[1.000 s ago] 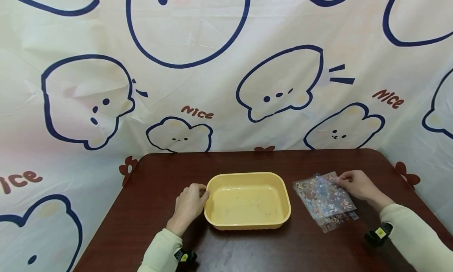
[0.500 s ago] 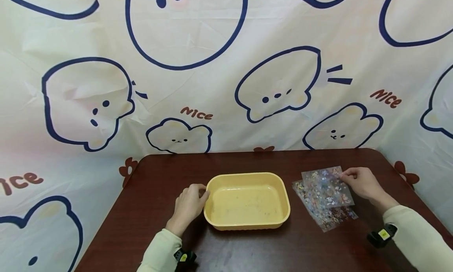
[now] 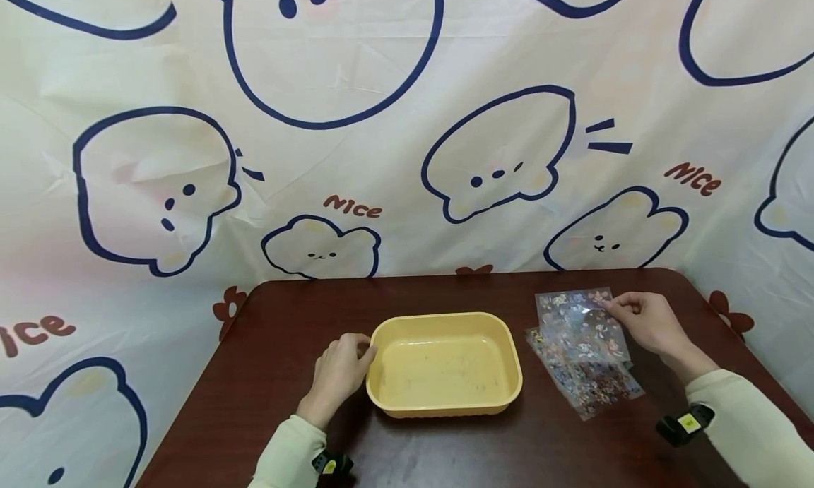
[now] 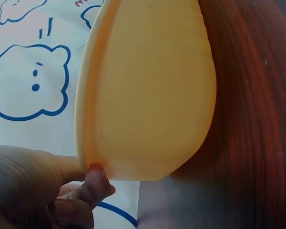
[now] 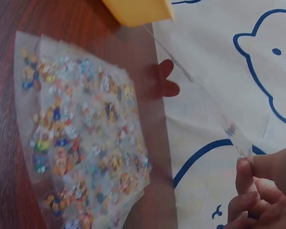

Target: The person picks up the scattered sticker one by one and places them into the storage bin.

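Note:
A yellow plastic tray (image 3: 445, 368) stands mid-table, with some small dark specks on its floor. At its left end, my left hand (image 3: 339, 372) pinches the rim between thumb and fingers; the left wrist view shows the fingertips right at the rim's corner. To the tray's right lies a fanned stack of clear sticker sheets (image 3: 604, 393) printed with small colourful figures. My right hand (image 3: 650, 325) pinches one transparent sticker sheet (image 3: 575, 329) by its upper right corner, above the stack. The right wrist view shows this held sheet (image 5: 195, 85) nearly edge-on, apart from the stack (image 5: 86, 138).
The dark brown wooden table (image 3: 420, 449) has its back edge against a white curtain (image 3: 394, 156) with blue cartoon outlines. The same cloth hangs at both sides. A black band device (image 3: 685, 424) sits on each wrist.
My right hand has lifted the top sticker sheet off the stack and drawn it away toward the table's back, uncovering more of the sheets below. My left hand stays at the tray's rim.

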`<state>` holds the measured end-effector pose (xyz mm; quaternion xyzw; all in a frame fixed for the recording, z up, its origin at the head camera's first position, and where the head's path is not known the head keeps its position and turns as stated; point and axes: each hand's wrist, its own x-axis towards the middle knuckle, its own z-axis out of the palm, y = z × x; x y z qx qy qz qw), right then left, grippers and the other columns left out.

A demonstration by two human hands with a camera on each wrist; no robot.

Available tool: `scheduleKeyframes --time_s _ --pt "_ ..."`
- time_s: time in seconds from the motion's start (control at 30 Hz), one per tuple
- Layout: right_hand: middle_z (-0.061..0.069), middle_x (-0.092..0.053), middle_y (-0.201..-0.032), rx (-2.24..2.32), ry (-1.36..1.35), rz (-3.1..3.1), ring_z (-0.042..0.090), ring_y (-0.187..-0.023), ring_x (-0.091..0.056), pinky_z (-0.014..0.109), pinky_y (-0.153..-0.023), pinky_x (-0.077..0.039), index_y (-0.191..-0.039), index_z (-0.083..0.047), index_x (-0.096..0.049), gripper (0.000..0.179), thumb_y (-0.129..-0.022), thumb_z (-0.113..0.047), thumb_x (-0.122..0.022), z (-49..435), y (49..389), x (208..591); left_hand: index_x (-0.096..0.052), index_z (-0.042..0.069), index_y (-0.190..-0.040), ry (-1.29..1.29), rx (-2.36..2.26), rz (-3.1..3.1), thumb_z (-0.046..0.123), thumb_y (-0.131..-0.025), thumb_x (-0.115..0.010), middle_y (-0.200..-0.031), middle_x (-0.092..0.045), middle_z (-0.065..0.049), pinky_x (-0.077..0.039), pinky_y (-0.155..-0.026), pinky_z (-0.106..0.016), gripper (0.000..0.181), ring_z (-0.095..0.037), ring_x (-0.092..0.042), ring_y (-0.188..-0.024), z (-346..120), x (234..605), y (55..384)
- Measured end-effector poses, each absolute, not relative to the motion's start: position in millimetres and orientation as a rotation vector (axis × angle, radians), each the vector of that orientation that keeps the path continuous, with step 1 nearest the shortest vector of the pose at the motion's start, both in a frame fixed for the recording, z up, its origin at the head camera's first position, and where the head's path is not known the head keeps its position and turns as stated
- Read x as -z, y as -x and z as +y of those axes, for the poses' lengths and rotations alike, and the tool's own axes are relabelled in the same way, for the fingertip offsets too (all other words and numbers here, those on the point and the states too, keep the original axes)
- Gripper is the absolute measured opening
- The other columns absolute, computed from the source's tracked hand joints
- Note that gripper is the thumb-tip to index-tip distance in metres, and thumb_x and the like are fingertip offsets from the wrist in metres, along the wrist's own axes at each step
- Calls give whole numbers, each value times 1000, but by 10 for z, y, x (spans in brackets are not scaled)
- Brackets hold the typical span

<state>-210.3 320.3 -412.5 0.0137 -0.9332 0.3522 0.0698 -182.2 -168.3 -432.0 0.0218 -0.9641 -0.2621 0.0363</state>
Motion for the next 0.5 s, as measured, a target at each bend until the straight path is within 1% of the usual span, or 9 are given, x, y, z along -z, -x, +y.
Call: scheduleKeyframes --time_s 0.07,0.27,0.33,0.5 --pt "7 -57 -68 -1063 -44 -2788 11 -54 -40 30 -47 -34 -103 8 -68 38 -106 -26 -52 3173 2093 4103 -76 9 -109 -72 805 -2963 25 -95 -69 -95 -77 -4 -51 -63 -36 22 -14 -66 -74 -1683 4319 1819" --pt "4 -56 -68 -1095 -38 -2771 11 -60 -43 29 -53 -34 -105 8 -68 40 -106 -28 -52 3070 2063 4031 -76 9 -110 -71 806 -2967 25 -95 -69 -96 -77 -5 -51 -63 -36 23 -14 -66 -74 -1678 4311 1812" --pt "3 -53 -66 -1117 -40 -2771 11 -60 -42 29 -53 -34 -106 8 -68 41 -106 -29 -51 3034 2056 4002 -76 9 -110 -72 808 -2969 25 -95 -69 -97 -77 -5 -51 -63 -36 23 -14 -66 -74 -1678 4310 1811" --pt "-1 -49 -62 -1170 -71 -2746 9 -54 -39 28 -49 -34 -104 8 -68 40 -106 -29 -53 2945 2041 3941 -76 9 -110 -79 809 -2972 24 -95 -69 -97 -77 -5 -53 -66 -39 23 -16 -68 -78 -1683 4311 1816"
